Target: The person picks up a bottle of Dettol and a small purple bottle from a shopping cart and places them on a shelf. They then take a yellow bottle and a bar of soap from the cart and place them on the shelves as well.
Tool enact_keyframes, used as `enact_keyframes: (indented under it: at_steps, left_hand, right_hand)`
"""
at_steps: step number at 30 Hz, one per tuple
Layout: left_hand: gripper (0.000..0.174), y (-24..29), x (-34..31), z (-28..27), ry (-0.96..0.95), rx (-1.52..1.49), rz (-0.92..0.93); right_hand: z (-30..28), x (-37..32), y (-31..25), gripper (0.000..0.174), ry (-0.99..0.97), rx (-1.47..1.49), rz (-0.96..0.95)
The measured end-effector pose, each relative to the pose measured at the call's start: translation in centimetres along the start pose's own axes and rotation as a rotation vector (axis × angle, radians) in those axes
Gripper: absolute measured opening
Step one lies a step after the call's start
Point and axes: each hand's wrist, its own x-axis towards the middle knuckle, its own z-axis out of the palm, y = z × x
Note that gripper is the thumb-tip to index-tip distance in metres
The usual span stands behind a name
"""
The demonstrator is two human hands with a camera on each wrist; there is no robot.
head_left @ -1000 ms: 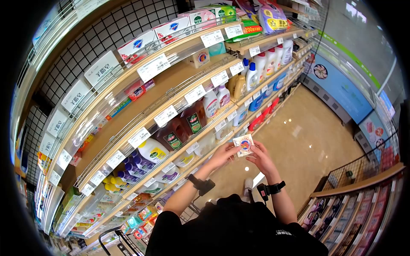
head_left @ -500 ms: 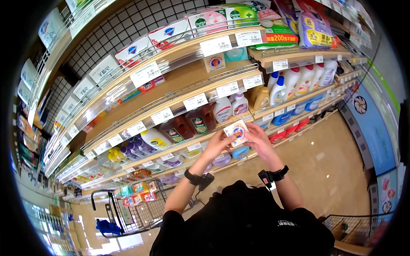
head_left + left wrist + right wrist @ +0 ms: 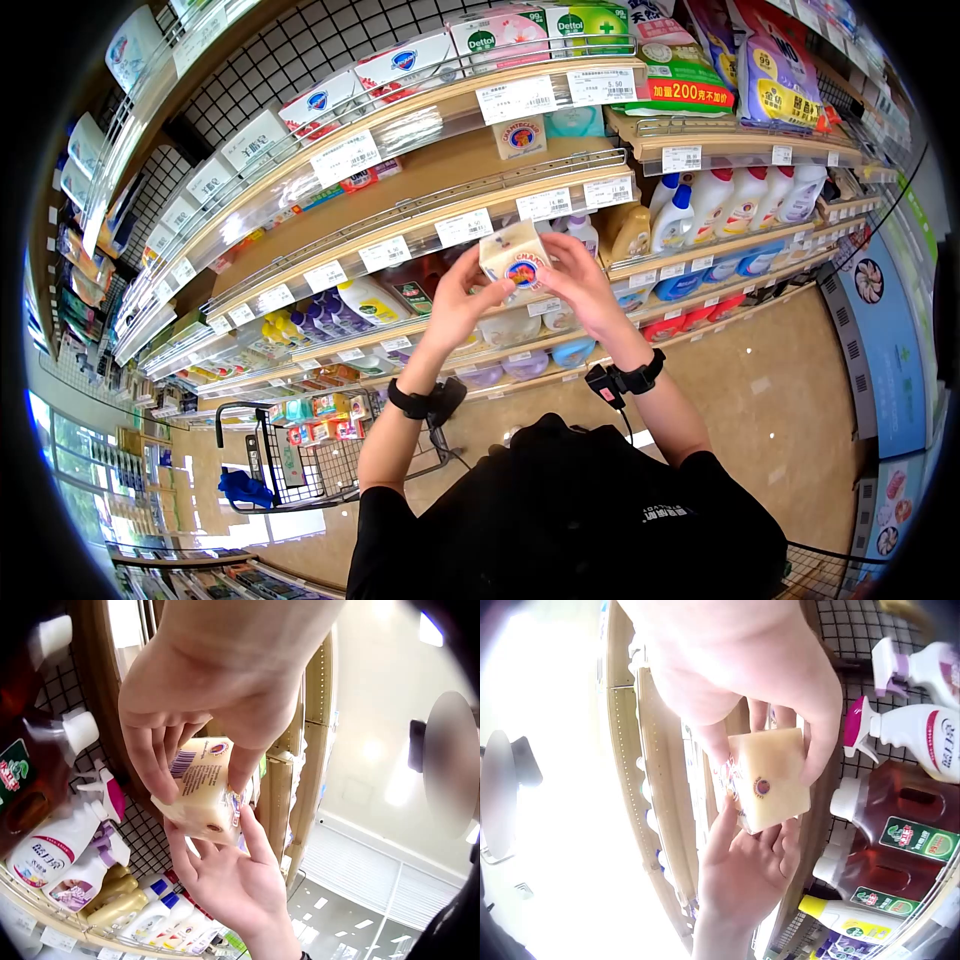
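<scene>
A pale yellow wrapped soap block [image 3: 512, 262] with a red and blue round logo is held up between both hands in front of the shelves. The left hand [image 3: 459, 302] grips its left side, thumb on the logo face. On the opposite side the right hand [image 3: 583, 287] pinches it with thumb and fingers. In the left wrist view, barcode and small print show on the block [image 3: 199, 776], with the left hand [image 3: 202, 697] above and the right hand [image 3: 232, 889] below. The right wrist view shows a plain side of the block [image 3: 776, 776].
A similar soap pack [image 3: 520, 138] stands on the shelf behind, under boxed soaps [image 3: 500, 38]. Bottles [image 3: 712, 200] line the lower shelves at right. A shopping cart [image 3: 325, 470] holding packets stands at lower left, and a blue cooler [image 3: 885, 330] is at far right.
Both hands have raised the soap block up and to the left, and it is tilted so its top side shows. The head view has turned toward the shelves, bringing the cart into view.
</scene>
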Motion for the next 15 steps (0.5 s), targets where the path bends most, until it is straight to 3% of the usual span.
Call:
enact_keyframes:
  at_steps: [4,15]
  left_hand:
    - [0.057,2.3,0.8,-1.2,0.005,-0.017,0.009]
    - [0.057,5.1,5.2,-4.2,0.081,0.133,0.316]
  right_hand:
    - [1.8,1.5,-2.0,0.054,-0.003,-0.005,-0.017]
    - [3.5,4.3,-3.1,0.067,-0.115,-0.029,-0.028]
